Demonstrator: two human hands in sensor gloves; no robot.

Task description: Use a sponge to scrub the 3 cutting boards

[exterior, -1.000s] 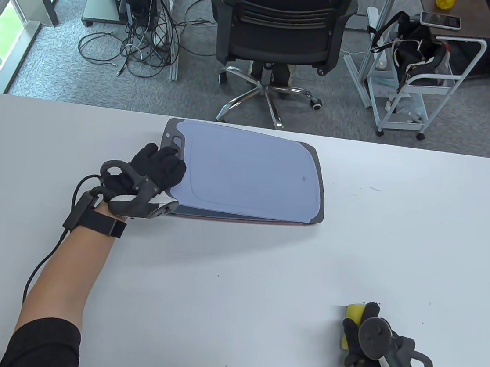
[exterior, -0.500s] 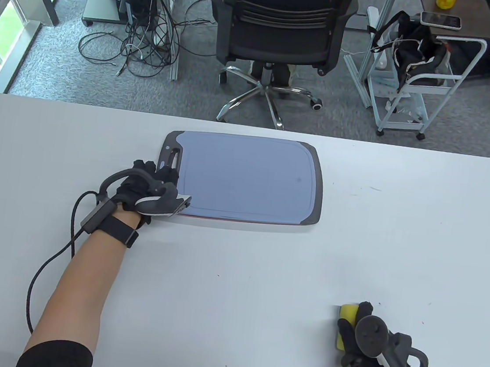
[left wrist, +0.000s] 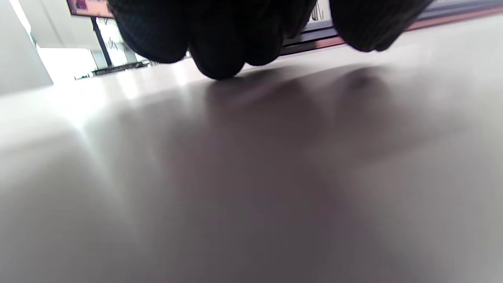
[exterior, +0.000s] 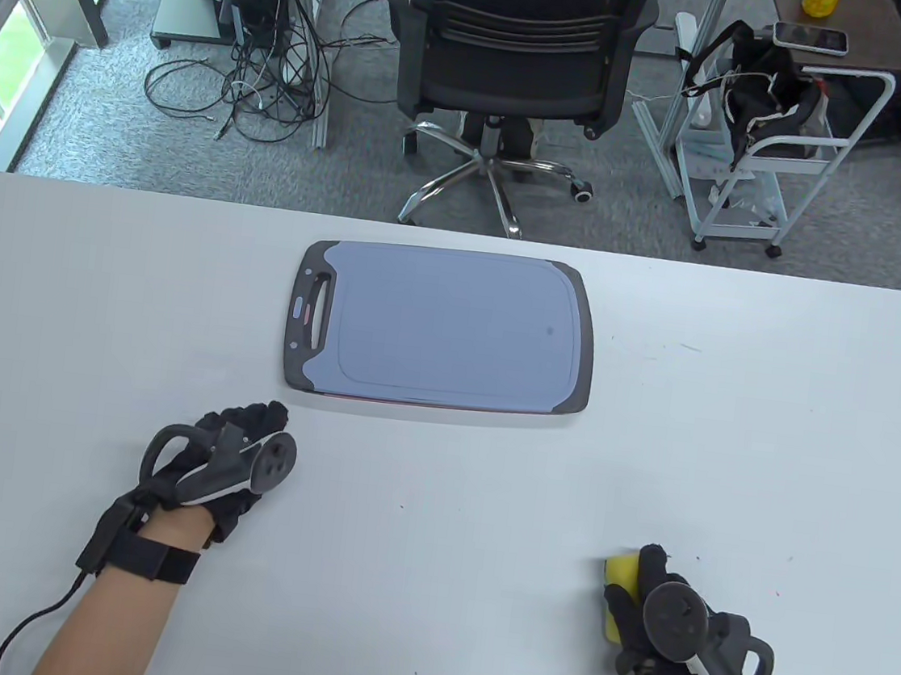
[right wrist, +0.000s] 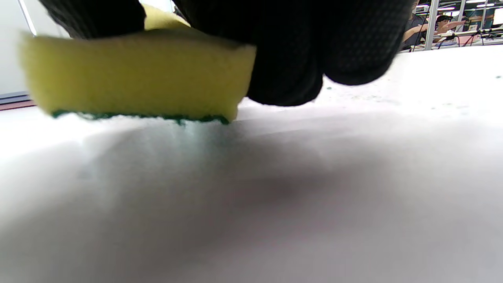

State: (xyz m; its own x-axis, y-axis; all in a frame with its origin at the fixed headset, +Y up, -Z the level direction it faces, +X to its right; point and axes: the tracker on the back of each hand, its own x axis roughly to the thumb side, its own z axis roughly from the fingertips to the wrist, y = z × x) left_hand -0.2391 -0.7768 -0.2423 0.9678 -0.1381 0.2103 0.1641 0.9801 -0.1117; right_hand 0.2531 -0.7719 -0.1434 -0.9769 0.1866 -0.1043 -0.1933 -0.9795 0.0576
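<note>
Yellow sponge (exterior: 619, 599) gripped in my right hand (exterior: 669, 631); stacked cutting boards (exterior: 443, 327) lie ahead of my empty, loosely curled left hand (exterior: 229, 463), so unbraced boards may slide when scrubbed.

— Where am I working here?
— An office or lab, I'd say: grey carpet (exterior: 115, 145), a black swivel chair (exterior: 514, 60) behind my white counter (exterior: 428, 530), tangled cables (exterior: 259, 88) under equipment racks, and a white trolley (exterior: 770, 171).
</note>
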